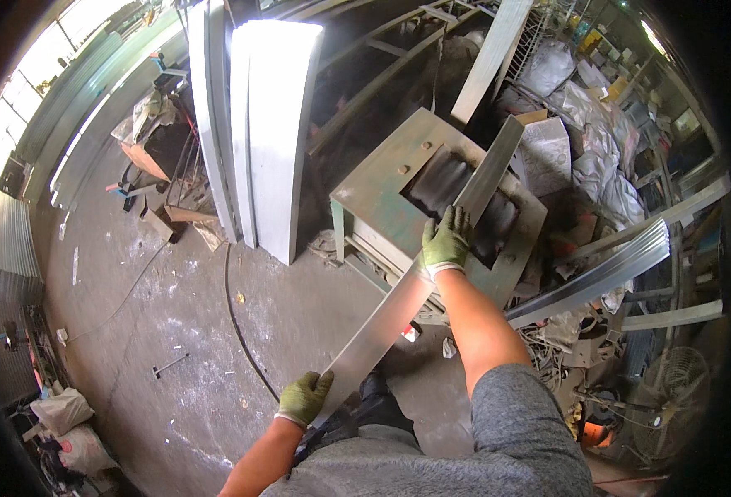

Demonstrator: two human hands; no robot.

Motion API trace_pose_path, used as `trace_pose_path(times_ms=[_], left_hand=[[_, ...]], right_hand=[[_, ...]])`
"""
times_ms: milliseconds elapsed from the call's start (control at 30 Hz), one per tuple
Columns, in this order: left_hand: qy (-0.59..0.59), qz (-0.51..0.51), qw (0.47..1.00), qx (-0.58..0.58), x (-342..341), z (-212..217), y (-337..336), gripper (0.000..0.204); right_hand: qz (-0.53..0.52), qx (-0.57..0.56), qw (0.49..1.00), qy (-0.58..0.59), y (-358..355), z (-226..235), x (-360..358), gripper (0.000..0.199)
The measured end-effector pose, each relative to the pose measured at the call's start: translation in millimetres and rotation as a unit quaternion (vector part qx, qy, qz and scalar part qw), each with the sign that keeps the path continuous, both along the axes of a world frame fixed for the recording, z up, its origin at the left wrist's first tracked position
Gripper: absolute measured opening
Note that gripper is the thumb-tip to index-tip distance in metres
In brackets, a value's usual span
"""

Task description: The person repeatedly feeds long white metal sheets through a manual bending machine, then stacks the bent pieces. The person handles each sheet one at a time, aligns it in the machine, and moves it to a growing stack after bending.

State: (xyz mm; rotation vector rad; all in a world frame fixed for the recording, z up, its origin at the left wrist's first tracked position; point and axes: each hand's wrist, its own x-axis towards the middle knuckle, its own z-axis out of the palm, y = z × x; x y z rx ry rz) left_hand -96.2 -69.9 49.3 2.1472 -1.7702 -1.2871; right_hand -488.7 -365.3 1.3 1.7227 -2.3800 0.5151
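Observation:
A long, flat metal bar (pixel 367 335) runs slantwise from near my body up over a green-grey machine table (pixel 386 178). My left hand (pixel 304 398), in a green work glove with a white cuff, grips the near end by its left edge. Farther along, my right hand (pixel 446 240), gloved alike, lies on top of the bar with fingers stretched out flat. Beneath the bar's far part, the table has an opening with a dark, rounded roller or belt (pixel 444 184) on one side. Another dark surface (pixel 498 222) shows on the other side.
Tall, bright metal panels (pixel 276 132) stand upright left of the machine. A bundle of metal strips (pixel 601 269) juts in at right, near a fan (pixel 672 385). A dark cable (pixel 234 319) crosses the floor. Plastic sacks (pixel 601 157) and boxes (pixel 545 153) pile up behind.

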Motion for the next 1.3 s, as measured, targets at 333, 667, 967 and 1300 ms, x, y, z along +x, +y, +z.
trace_pose_path(times_ms=[333, 667, 967, 1300], left_hand=[[0.023, 0.026, 0.999, 0.027, 99, -50, 85, 0.063], [0.008, 0.036, 0.998, 0.059, 195, -81, 182, 0.06], [0.024, 0.059, 0.995, 0.08, 273, -104, 265, 0.048], [0.0, 0.042, 0.996, 0.083, 354, -106, 328, 0.041]], right_hand=[[0.003, -0.008, 1.0, -0.024, 86, -17, 103, 0.07], [0.011, -0.007, 0.999, -0.032, 190, -34, 199, 0.072], [0.031, 0.029, 0.998, -0.043, 277, -48, 275, 0.083], [0.123, 0.141, 0.968, -0.166, 353, -24, 316, 0.095]])
